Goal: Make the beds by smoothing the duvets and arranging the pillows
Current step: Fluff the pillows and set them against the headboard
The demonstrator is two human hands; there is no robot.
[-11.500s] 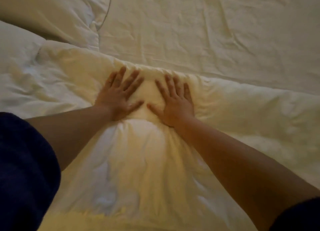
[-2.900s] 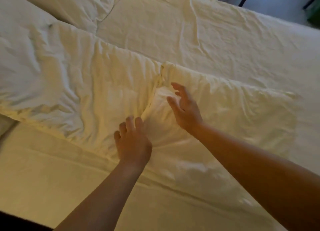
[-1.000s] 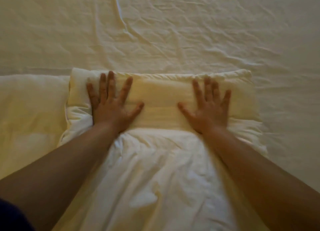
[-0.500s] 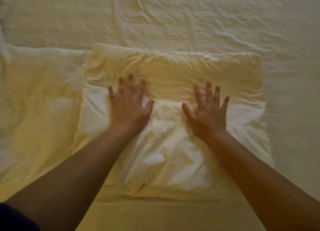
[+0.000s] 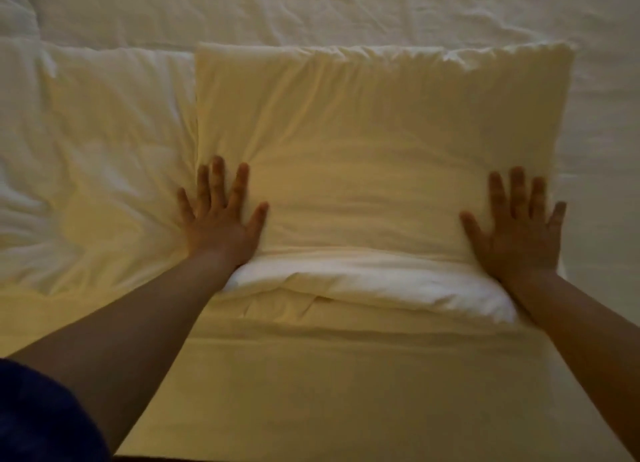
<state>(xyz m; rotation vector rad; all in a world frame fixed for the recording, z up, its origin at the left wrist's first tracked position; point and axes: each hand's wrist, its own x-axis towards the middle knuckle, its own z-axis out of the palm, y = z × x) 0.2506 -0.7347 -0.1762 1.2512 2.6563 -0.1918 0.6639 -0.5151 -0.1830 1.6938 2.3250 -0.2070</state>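
Both hands lie flat with fingers spread, holding nothing: the left hand (image 5: 221, 219) and right hand (image 5: 519, 229) press the pillow's (image 5: 374, 156) near corners. A second pillow (image 5: 93, 156) lies just beside it on the sheet (image 5: 329, 375).

Pillow (image 5: 381, 143) pale cream-yellow, plain; second pillow (image 5: 93, 156) whiter; sheet (image 5: 329, 375) yellowish, maybe lighting; sleeve (image 5: 38, 416) dark navy.

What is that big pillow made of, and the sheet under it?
The pillow looks like matte woven cloth, probably cotton, over a soft filling: it puffs up and dents under both hands. The sheet looks like the same thin cloth, without shine and with fine creases. The exact fibre cannot be told.
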